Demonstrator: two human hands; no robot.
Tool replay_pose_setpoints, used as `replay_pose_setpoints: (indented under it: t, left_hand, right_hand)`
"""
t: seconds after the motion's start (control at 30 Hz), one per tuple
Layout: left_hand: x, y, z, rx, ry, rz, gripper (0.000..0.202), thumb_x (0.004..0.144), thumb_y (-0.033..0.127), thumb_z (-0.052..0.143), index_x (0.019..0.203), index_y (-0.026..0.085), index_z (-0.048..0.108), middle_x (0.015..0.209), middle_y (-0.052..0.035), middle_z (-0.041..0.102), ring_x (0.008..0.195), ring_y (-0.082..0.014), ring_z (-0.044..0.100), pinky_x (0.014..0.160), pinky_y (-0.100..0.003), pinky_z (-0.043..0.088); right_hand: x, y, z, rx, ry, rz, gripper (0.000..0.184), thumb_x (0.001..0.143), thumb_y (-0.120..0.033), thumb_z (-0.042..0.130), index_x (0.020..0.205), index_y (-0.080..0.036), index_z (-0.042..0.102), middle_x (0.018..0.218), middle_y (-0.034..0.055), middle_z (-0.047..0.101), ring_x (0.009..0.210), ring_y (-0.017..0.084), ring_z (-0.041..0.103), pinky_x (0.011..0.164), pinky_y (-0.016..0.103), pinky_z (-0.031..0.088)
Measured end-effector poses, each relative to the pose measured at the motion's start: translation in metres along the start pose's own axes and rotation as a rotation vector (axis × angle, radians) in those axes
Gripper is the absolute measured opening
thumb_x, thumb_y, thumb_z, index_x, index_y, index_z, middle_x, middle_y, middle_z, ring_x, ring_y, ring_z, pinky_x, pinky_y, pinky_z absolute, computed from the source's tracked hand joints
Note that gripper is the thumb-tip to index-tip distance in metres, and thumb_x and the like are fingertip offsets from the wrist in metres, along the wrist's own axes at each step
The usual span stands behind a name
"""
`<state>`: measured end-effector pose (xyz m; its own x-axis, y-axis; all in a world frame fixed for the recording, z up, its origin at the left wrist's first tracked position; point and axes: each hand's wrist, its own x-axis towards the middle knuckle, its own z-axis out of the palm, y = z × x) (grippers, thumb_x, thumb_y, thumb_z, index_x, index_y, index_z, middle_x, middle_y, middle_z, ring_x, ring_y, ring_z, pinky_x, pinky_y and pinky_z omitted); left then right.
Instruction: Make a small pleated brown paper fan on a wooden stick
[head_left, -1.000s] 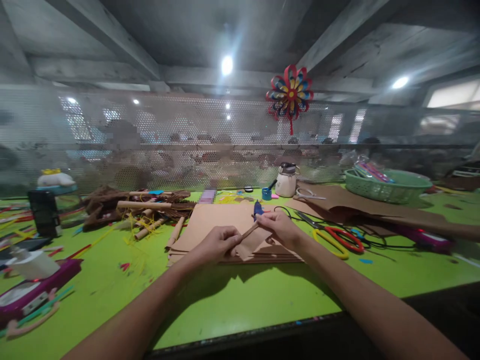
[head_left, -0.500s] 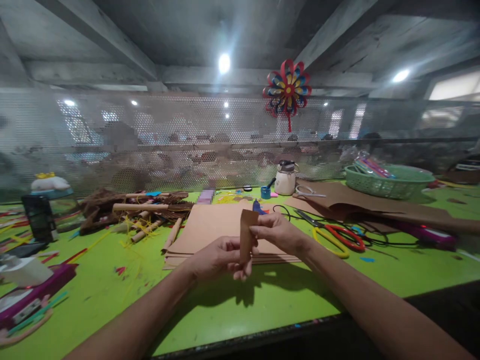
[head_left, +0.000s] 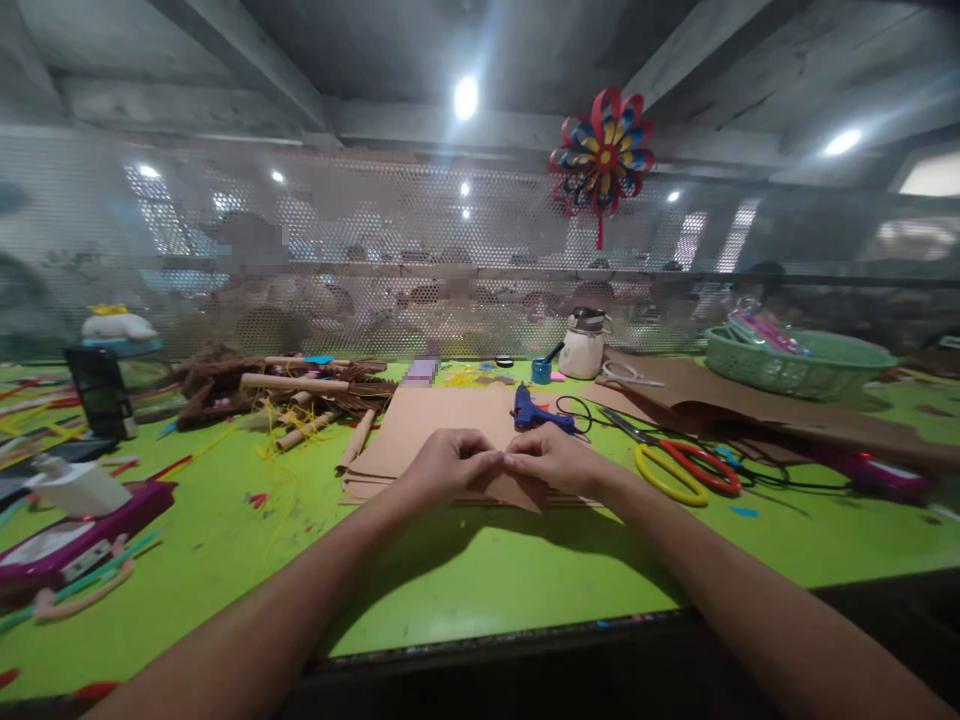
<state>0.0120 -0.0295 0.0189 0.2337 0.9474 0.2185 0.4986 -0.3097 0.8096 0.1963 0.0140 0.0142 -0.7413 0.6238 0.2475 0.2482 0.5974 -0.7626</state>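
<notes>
My left hand (head_left: 451, 462) and my right hand (head_left: 553, 458) meet fingertip to fingertip above the front of a stack of brown paper sheets (head_left: 427, 415). Pinched between them is a small piece of brown paper (head_left: 523, 490), whose lower corner points down to the right. My fingers cover most of its upper edge. Just behind my right hand lies a blue glue gun (head_left: 536, 412) on the stack. To the right are scissors with one yellow and one red handle (head_left: 697, 470).
Rolled paper tubes and brown scraps (head_left: 300, 385) lie at the left. A purple power strip (head_left: 90, 540) sits at the left front. At the back stand a white jug (head_left: 583, 348), a blue pot (head_left: 541, 371) and a green basket (head_left: 802, 365) on large brown paper.
The brown paper has turned from upright to slanting down, and my fingertips have come together on it. The view has shifted slightly, and more of the glue gun shows.
</notes>
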Motion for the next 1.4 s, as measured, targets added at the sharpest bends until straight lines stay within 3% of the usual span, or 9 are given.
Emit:
replay_pose_setpoints:
  t: [0.2,0.4,0.6,0.87,1.17,1.4]
  left_hand:
    - [0.001,-0.004,-0.005,-0.039,0.150,-0.005,0.027,0.075,0.037,0.053,0.064,0.013,0.057,0.046,0.0019,0.052,0.044,-0.0082,0.043,0.045,-0.020,0.033]
    - [0.000,-0.004,-0.007,-0.119,0.104,0.007,0.027,0.077,0.038,0.052,0.065,0.014,0.056,0.047,0.0018,0.052,0.046,-0.0089,0.046,0.047,-0.020,0.036]
    - [0.001,-0.006,-0.006,-0.064,0.032,0.073,0.021,0.072,0.034,0.058,0.074,0.013,0.064,0.066,-0.0031,0.062,0.060,-0.0111,0.052,0.057,-0.023,0.039]
    - [0.000,-0.004,-0.001,-0.262,-0.004,0.010,0.027,0.073,0.038,0.058,0.074,0.011,0.060,0.049,0.0011,0.053,0.046,-0.0093,0.046,0.047,-0.022,0.035]
    - [0.001,-0.006,0.000,-0.323,0.020,0.039,0.023,0.070,0.032,0.062,0.082,0.012,0.060,0.050,0.0024,0.052,0.047,-0.0087,0.047,0.049,-0.022,0.036]
    - [-0.004,0.003,-0.002,-0.375,0.011,0.086,0.019,0.069,0.026,0.062,0.083,0.013,0.061,0.069,-0.0012,0.059,0.059,-0.0092,0.049,0.057,-0.024,0.039]
  right_hand:
    - [0.006,0.012,0.004,0.216,0.146,0.065,0.028,0.073,-0.039,0.059,0.075,-0.012,0.064,0.055,-0.0001,0.055,0.052,0.010,0.047,0.053,0.022,0.036]
    - [0.006,0.010,0.005,0.304,0.242,0.057,0.029,0.071,-0.038,0.062,0.082,-0.012,0.066,0.049,-0.0022,0.052,0.046,0.008,0.045,0.052,0.023,0.037]
    - [0.005,0.009,0.004,0.266,0.214,0.059,0.026,0.072,-0.037,0.061,0.075,-0.012,0.066,0.046,-0.0028,0.050,0.043,0.007,0.041,0.047,0.021,0.031]
    - [0.006,0.013,0.007,0.525,0.192,0.074,0.029,0.062,-0.030,0.070,0.084,-0.012,0.065,0.061,0.0002,0.057,0.054,0.009,0.048,0.053,0.023,0.038]
    - [0.006,0.013,0.004,0.611,0.226,0.046,0.023,0.061,-0.025,0.072,0.080,-0.012,0.068,0.051,-0.0028,0.050,0.048,0.007,0.041,0.047,0.021,0.031]
    - [0.003,0.006,-0.004,0.706,0.274,0.084,0.018,0.054,-0.018,0.074,0.072,-0.014,0.071,0.053,-0.0010,0.055,0.049,0.007,0.045,0.048,0.022,0.033]
